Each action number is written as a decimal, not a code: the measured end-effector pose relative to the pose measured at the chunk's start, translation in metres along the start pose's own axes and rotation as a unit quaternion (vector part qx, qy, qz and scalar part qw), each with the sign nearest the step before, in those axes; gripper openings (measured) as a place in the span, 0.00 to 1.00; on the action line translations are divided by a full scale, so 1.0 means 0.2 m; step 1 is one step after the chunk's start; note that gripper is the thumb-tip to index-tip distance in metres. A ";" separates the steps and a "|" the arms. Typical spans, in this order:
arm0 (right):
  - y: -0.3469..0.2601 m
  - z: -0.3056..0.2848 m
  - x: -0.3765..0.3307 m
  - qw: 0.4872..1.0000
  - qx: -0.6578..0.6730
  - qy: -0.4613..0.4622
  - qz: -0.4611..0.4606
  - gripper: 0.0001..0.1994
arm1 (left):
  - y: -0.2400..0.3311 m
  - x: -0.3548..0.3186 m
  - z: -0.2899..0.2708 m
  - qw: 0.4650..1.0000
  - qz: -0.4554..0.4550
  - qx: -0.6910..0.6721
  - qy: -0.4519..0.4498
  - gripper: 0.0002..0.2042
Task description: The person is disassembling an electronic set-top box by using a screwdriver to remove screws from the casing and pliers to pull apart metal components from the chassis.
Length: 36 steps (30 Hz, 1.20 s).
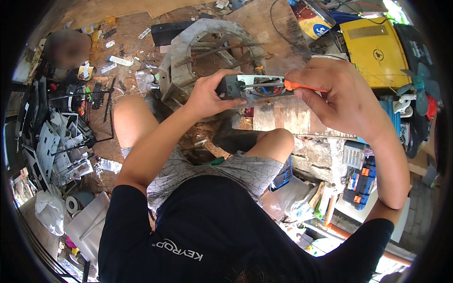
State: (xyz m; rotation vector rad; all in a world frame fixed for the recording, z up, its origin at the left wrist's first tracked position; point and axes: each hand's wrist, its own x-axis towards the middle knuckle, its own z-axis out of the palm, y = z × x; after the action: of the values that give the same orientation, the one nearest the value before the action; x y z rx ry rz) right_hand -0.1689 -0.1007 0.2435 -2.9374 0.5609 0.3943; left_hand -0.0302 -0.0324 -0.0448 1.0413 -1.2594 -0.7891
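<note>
In front of my knees, my left hand [205, 95] is closed around the left end of a long, narrow device with a dark grey housing [230, 88]. Its open side shows a pale inner panel and some coloured wires, but I cannot tell what kind of device it is. My right hand [347, 94] grips the orange handle of a screwdriver [302, 86]. The metal shaft points left along the device, and its tip meets a dark part close to my left fingers. My right palm partly hides the handle's far end.
A weathered octagonal frame [171, 63] stands just beyond the device. Yellow casing [373, 53] and teal fan blades [420, 84] lie at the right, above a blue toolbox [362, 185] with orange latches. Scrap parts [59, 148] pile up at the left, near a white plastic bag [49, 212].
</note>
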 end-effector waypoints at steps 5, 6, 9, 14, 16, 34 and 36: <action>0.02 0.02 0.00 0.999 0.014 0.028 -0.030 0.08 | 0.01 0.01 0.03 0.999 0.032 0.008 0.021 0.29; 0.00 0.01 0.02 0.999 0.019 -0.007 0.031 0.08 | 0.01 0.01 0.03 0.998 0.047 0.012 0.033 0.29; -0.10 -0.08 0.15 0.962 0.051 -0.160 0.215 0.13 | -0.03 0.02 0.02 0.998 0.045 0.025 0.020 0.30; -0.19 -0.14 0.31 0.911 0.001 -0.312 0.270 0.15 | -0.01 0.02 0.03 0.997 0.039 0.060 0.015 0.27; -0.16 -0.07 0.22 0.964 -0.016 -0.195 0.181 0.12 | -0.01 0.01 0.03 0.997 0.034 0.068 0.016 0.27; -0.23 -0.14 0.25 0.932 0.049 -0.199 0.300 0.16 | -0.04 0.01 0.00 0.994 0.058 0.095 0.023 0.28; -0.24 -0.19 0.37 0.864 0.047 -0.354 0.355 0.15 | -0.04 0.02 0.01 0.994 0.064 0.085 0.022 0.26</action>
State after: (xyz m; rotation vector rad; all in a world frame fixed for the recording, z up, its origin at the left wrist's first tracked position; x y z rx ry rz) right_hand -0.0759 -0.0889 0.2634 -2.1189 1.4312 1.3736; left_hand -0.0313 -0.0385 -0.0501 1.0958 -1.3590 -0.5647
